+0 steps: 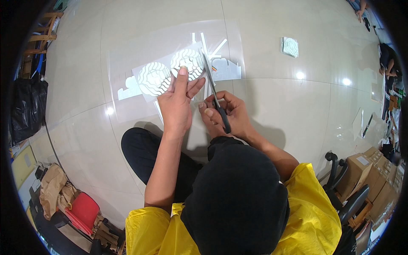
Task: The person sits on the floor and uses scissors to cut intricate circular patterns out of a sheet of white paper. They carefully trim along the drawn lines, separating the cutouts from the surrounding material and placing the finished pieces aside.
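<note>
My left hand [177,102] grips a thin sheet [137,71] that bears two round shapes with wavy grey-and-white lines. The left round shape [154,79] lies beyond my knuckles, and my thumb presses on the right round shape [188,60]. In my right hand [234,110] is a pair of scissors [209,75] with black handles. Its blades point away from me along the right edge of the right round shape; whether they are parted is hard to tell. Below the sheet, a large clear plastic sheet [127,110] lies on the floor.
White strips [219,47] and cut-out pieces [228,68] lie on the plastic sheet. A small stack of patterned pieces [290,47] sits on the tiled floor to the right. Cardboard boxes [355,172], a red chair [83,212] and a black bag [28,108] stand around. Other people appear at far right.
</note>
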Demonstrator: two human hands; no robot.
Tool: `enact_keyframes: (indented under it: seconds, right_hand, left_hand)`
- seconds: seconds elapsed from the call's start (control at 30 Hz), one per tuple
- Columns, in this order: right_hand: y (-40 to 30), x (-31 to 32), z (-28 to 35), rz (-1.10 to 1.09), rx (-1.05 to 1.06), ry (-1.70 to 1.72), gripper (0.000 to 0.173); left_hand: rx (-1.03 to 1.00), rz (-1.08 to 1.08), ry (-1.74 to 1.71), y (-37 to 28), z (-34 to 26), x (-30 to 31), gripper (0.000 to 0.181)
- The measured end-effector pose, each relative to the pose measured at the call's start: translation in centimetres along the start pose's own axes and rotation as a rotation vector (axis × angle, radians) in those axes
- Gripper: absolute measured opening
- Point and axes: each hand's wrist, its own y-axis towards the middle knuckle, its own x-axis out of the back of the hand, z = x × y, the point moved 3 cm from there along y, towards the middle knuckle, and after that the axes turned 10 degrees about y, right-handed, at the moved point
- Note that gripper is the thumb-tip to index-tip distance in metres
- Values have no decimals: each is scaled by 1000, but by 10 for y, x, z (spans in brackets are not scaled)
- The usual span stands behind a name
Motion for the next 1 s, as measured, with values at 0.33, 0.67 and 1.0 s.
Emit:
enact_keyframes:
  seconds: [0.33,0.67,1.0]
  right_hand:
    - [3,1,-1,-14,-7,-4,35]
    - [6,-1,7,-6,42,0,36]
    - [8,0,9,7,57,9,36]
  left_hand:
    - [14,3,-7,-4,2,-2,37]
    - [32,12,-9,-9,4,-3,36]
    - [90,11,24,-13,6,-4,42]
